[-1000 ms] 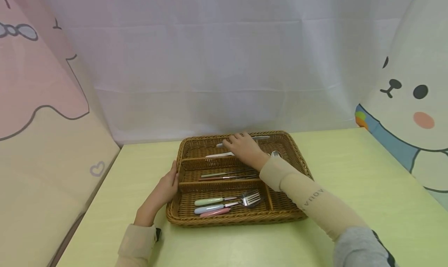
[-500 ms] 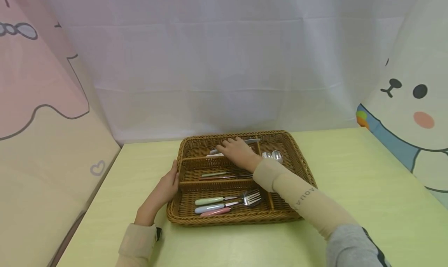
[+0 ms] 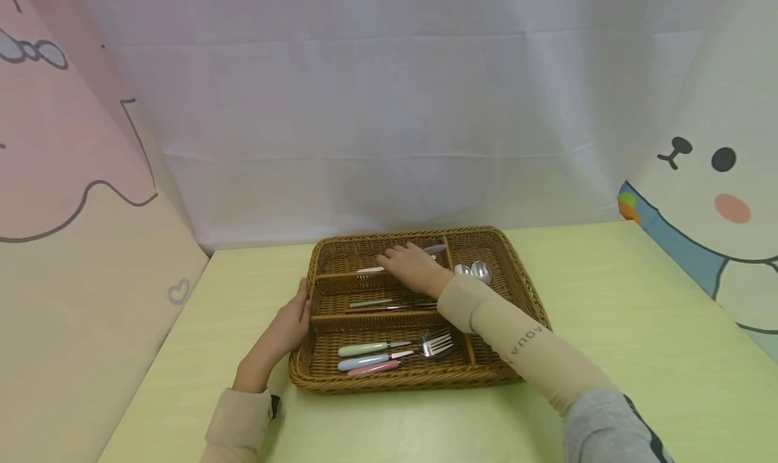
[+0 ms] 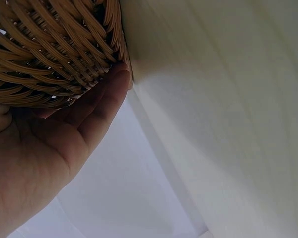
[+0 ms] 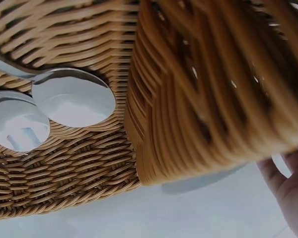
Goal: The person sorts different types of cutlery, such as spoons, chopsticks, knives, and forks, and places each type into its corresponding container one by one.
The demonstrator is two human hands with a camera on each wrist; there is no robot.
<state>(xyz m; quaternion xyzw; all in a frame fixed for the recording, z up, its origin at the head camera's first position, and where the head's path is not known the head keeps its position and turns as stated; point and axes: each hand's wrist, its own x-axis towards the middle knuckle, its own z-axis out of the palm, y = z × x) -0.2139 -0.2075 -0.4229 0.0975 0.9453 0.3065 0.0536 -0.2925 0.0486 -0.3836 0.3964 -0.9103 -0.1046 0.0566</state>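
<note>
A brown wicker cutlery basket (image 3: 413, 380) lies on the table, divided into compartments. My left hand (image 3: 292, 321) rests along its left outer wall; in the left wrist view the fingers (image 4: 102, 106) stretch out against the weave. Over the back left compartment my right hand (image 3: 413, 267) holds a table knife (image 3: 434, 249), its handle hidden under the hand and its grey blade pointing right at the divider. In the right wrist view that blade (image 5: 203, 181) shows beyond the divider (image 5: 213, 114). A second, white-handled knife (image 3: 371, 270) lies just below the fingers.
Forks (image 3: 437, 343) with green, blue and pink handles lie in the front compartment. Thin cutlery (image 3: 389, 308) fills part of the middle one. Two spoons (image 3: 481, 272) lie in the right compartment. The pale yellow table (image 3: 608, 301) meets a white curtain (image 3: 377, 146) behind.
My right hand has come down and slightly left with the knife, lowering it from near the back rim into the back compartment. The spoons have come into fuller view. My left hand has stayed put.
</note>
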